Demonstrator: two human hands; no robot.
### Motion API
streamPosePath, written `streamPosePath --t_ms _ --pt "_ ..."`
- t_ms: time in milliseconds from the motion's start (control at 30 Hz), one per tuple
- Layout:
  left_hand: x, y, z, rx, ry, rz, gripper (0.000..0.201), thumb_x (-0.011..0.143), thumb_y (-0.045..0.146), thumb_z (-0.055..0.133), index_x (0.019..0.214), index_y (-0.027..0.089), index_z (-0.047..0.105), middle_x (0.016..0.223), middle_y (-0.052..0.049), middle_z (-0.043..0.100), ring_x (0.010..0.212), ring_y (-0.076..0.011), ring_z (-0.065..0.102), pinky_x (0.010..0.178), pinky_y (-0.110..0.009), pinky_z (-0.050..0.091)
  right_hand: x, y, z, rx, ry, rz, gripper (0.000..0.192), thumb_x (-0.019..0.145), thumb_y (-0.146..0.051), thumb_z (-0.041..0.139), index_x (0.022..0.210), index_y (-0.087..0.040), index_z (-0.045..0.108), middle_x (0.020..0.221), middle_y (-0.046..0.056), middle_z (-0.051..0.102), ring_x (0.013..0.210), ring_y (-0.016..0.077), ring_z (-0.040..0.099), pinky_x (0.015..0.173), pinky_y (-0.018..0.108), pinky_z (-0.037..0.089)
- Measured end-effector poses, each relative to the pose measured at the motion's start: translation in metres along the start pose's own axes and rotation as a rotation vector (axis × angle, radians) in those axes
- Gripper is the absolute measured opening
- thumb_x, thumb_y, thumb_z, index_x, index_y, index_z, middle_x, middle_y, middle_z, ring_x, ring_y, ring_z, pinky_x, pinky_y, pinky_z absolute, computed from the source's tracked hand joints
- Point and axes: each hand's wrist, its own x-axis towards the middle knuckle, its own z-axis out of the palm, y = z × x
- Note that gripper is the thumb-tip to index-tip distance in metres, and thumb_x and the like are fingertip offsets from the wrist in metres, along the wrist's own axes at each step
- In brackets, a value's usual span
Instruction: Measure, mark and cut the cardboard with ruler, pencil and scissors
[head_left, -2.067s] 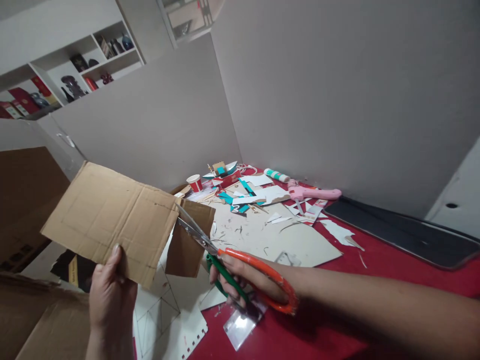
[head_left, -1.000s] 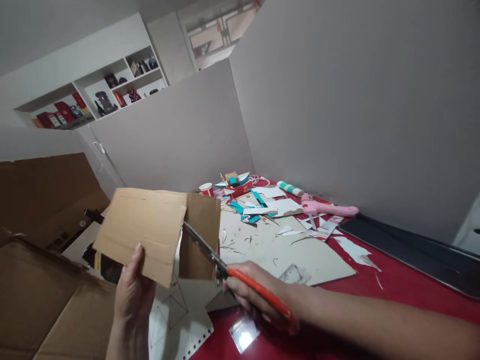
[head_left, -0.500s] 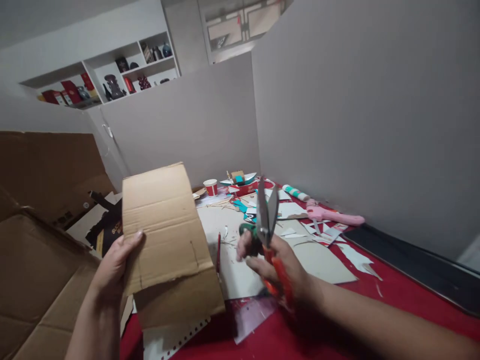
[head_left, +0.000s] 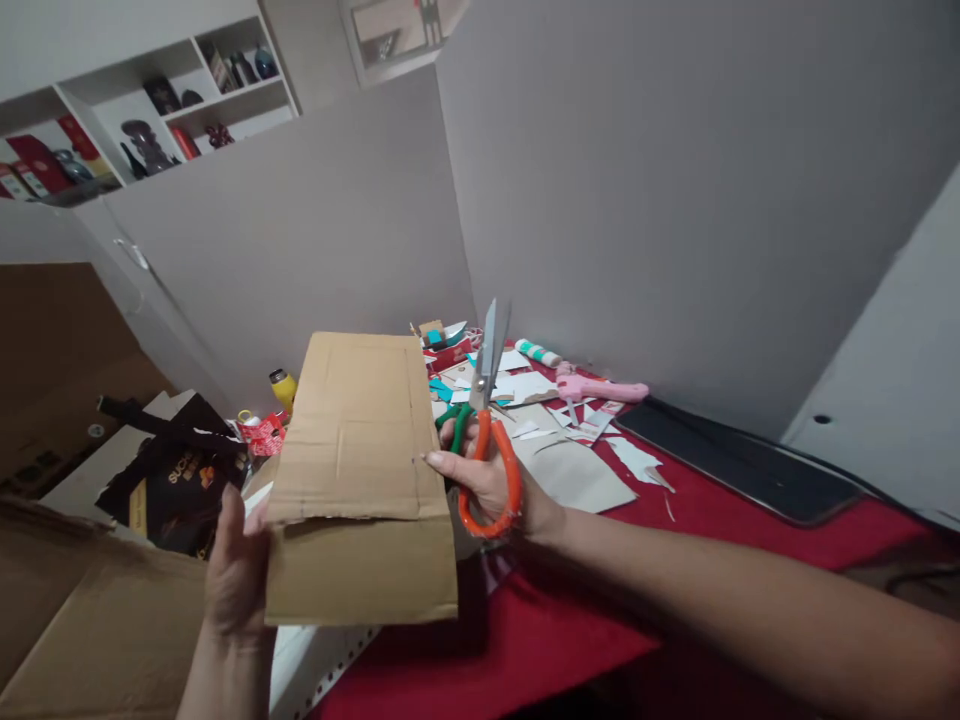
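Observation:
My left hand [head_left: 234,570] grips the lower left edge of a brown cardboard piece [head_left: 360,480], held up flat in front of me over the red table [head_left: 600,620]. A crease runs across it near the bottom. My right hand [head_left: 484,475] holds scissors [head_left: 487,420] with an orange and a green handle, blades closed and pointing up. The thumb of that hand touches the cardboard's right edge.
Paper and card scraps [head_left: 570,440] litter the table's far end beside a pink glue gun [head_left: 600,388] and a glue stick [head_left: 537,352]. A black keyboard [head_left: 735,460] lies along the wall. Large cardboard sheets [head_left: 90,620] and a dark bag [head_left: 172,480] sit at the left.
The scissors have left the cut in the cardboard and now point upward. My left hand turned the cardboard piece upright, and my right hand came in against its right edge.

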Motion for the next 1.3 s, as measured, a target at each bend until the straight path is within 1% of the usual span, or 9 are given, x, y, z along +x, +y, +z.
streamPosePath --t_ms 200,333,433,567,767,933,1033,1233,1300 --pt "-0.014 -0.026 0.003 0.186 -0.072 0.054 0.077 0.051 0.049 0.090 0.120 0.019 0.070 0.108 -0.011 0.078 0.116 -0.0404 0.065 0.100 -0.048 0.053 0.002 -0.014 -0.001 -0.039 0.005 -0.094 0.026 0.073 -0.031 0.075 0.086 -0.022 0.054 0.082 -0.003 0.052 0.076 0.0149 0.052 0.074 0.031 0.045" --pt "-0.006 -0.026 -0.009 0.562 -0.083 0.096 0.059 0.055 0.043 0.088 0.106 0.016 0.073 0.103 -0.013 0.078 0.100 -0.0350 0.071 0.089 -0.045 0.058 0.001 -0.014 -0.001 -0.006 -0.017 -0.065 0.026 0.074 -0.030 0.074 0.088 -0.022 0.053 0.083 -0.003 0.052 0.076 0.0148 0.052 0.074 0.031 0.045" --pt "0.002 -0.028 -0.015 0.836 -0.096 0.249 0.036 0.061 0.040 0.080 0.090 0.019 0.074 0.094 -0.011 0.079 0.091 -0.0320 0.073 0.086 -0.044 0.058 0.003 -0.012 -0.001 -0.031 -0.024 -0.064 0.025 0.075 -0.031 0.072 0.088 -0.022 0.053 0.082 -0.003 0.052 0.075 0.0148 0.052 0.073 0.032 0.045" --pt "0.005 -0.036 -0.006 1.019 -0.056 0.388 0.027 0.064 0.038 0.071 0.087 0.023 0.074 0.094 -0.009 0.078 0.107 -0.0348 0.068 0.101 -0.048 0.049 0.005 -0.012 -0.002 -0.117 0.023 -0.107 0.024 0.072 -0.031 0.072 0.085 -0.021 0.054 0.081 -0.002 0.054 0.075 0.0154 0.052 0.074 0.032 0.045" --pt "-0.015 -0.036 0.025 0.872 0.126 0.495 0.038 0.065 0.030 0.079 0.102 0.025 0.073 0.099 -0.008 0.076 0.129 -0.0352 0.054 0.117 -0.047 0.028 0.003 -0.024 0.003 -0.127 0.057 -0.132 0.023 0.072 -0.032 0.071 0.083 -0.022 0.053 0.078 -0.002 0.054 0.073 0.0152 0.052 0.072 0.032 0.046" --pt "-0.030 -0.025 0.041 0.716 0.123 0.463 0.034 0.067 0.034 0.083 0.098 0.023 0.075 0.096 -0.007 0.076 0.115 -0.0361 0.063 0.106 -0.044 0.044 0.001 -0.031 0.006 -0.103 0.065 -0.153 0.024 0.073 -0.033 0.071 0.083 -0.022 0.052 0.079 -0.002 0.053 0.073 0.0153 0.052 0.072 0.032 0.047" --pt "-0.029 -0.021 0.040 0.726 0.140 0.463 0.034 0.069 0.037 0.081 0.099 0.022 0.074 0.103 -0.008 0.076 0.118 -0.0362 0.062 0.106 -0.044 0.043 0.002 -0.031 0.005 -0.073 0.070 -0.146 0.025 0.073 -0.034 0.072 0.085 -0.022 0.052 0.080 -0.002 0.052 0.074 0.0152 0.052 0.074 0.032 0.047" --pt "-0.016 -0.025 0.052 0.835 -0.142 0.266 0.045 0.073 0.044 0.077 0.110 0.019 0.072 0.113 -0.014 0.075 0.132 -0.0375 0.052 0.116 -0.053 0.031 0.003 -0.028 -0.001 -0.087 0.088 -0.084 0.029 0.075 -0.041 0.072 0.084 -0.023 0.052 0.080 -0.001 0.055 0.076 0.0175 0.055 0.076 0.035 0.050" --pt "-0.012 -0.029 0.064 0.734 -0.142 0.267 0.043 0.079 0.045 0.072 0.113 0.018 0.072 0.118 -0.015 0.074 0.134 -0.0353 0.052 0.118 -0.052 0.028 0.002 -0.027 -0.002 -0.153 0.114 -0.115 0.031 0.075 -0.044 0.073 0.084 -0.024 0.052 0.079 -0.001 0.054 0.075 0.0179 0.055 0.074 0.035 0.050"
